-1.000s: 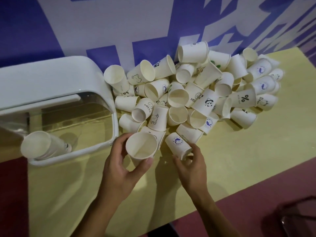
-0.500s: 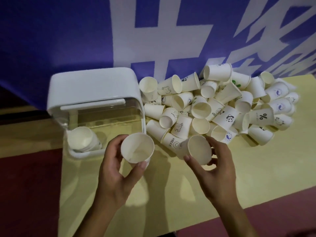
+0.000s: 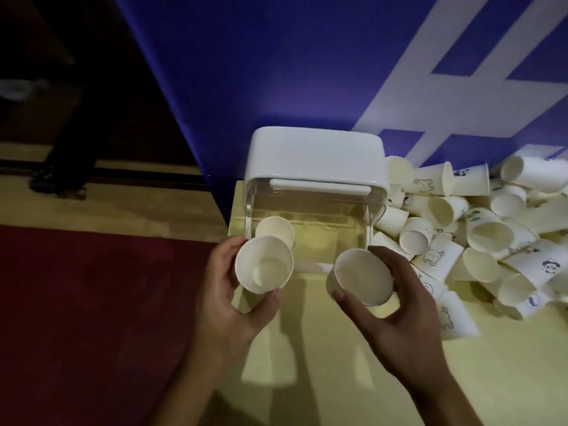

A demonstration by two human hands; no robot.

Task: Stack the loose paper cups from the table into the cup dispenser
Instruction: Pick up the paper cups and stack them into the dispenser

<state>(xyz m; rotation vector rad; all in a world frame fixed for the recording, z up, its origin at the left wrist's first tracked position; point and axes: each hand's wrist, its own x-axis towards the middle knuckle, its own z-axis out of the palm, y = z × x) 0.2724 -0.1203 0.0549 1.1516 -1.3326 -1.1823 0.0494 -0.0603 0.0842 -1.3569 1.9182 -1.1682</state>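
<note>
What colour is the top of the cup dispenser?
The dispenser's top is plain white; the head view shows it clearly.

A blue backdrop (image 3: 276,72) rose behind everything, crossed on its right by broad white strokes (image 3: 430,103) that looked like parts of large lettering, cut off by the frame. To the left lay a red carpet (image 3: 92,318), bordered on its far side by a strip of pale wooden floor (image 3: 123,210). Beyond that strip, in deep shadow, stood a person's dark trouser legs (image 3: 73,133) and shoes (image 3: 57,184) — too dim for detail.
</note>
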